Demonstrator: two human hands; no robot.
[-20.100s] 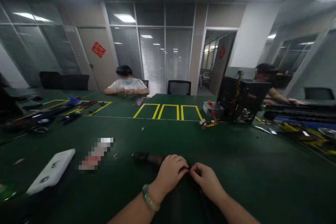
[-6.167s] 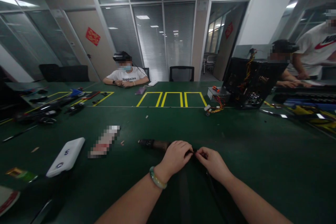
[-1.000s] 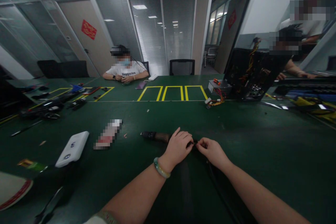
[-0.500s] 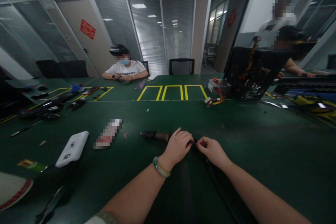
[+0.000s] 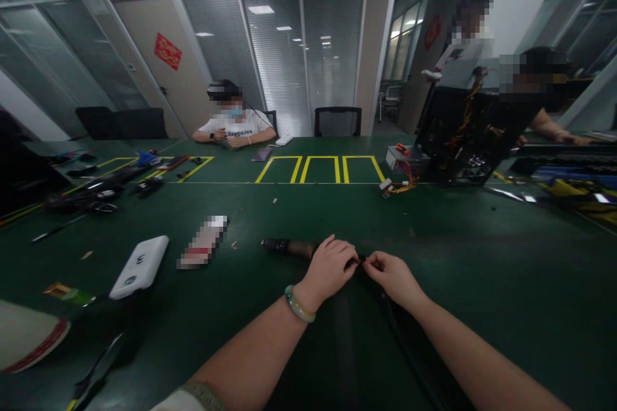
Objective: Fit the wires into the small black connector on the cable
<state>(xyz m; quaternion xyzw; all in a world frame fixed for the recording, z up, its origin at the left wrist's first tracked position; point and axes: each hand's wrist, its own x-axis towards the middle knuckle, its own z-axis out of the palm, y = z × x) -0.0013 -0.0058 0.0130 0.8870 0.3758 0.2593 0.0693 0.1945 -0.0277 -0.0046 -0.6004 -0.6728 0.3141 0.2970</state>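
Pinching a small black piece [image 5: 360,260] at the middle of the green work mat [image 5: 486,321], I hold my hands close together, fingertip to fingertip. My left hand [image 5: 330,273], with its pale green bangle [image 5: 299,304], curls over from one side, and my right hand [image 5: 393,279] closes on the piece from the other. It is too small and too shaded to make out its shape, or to tell whether my fingertips touch each other behind it.

A dark cable [image 5: 409,350] runs from between my hands down the mat towards me. Just beyond my left hand lies a black-tipped cylinder with a brown body [image 5: 294,248], its far end pointing away and its near end passing behind my fingers.

As things stand, the small piece is in my grip and has not been set down, and the cable trails loose, neither coiled nor tied. Nothing beside my hands looks finished or put aside, so the work at my fingertips appears to be in progress. To my left on the mat lie a white flat case [image 5: 139,268] and a pixelated object [image 5: 202,243].
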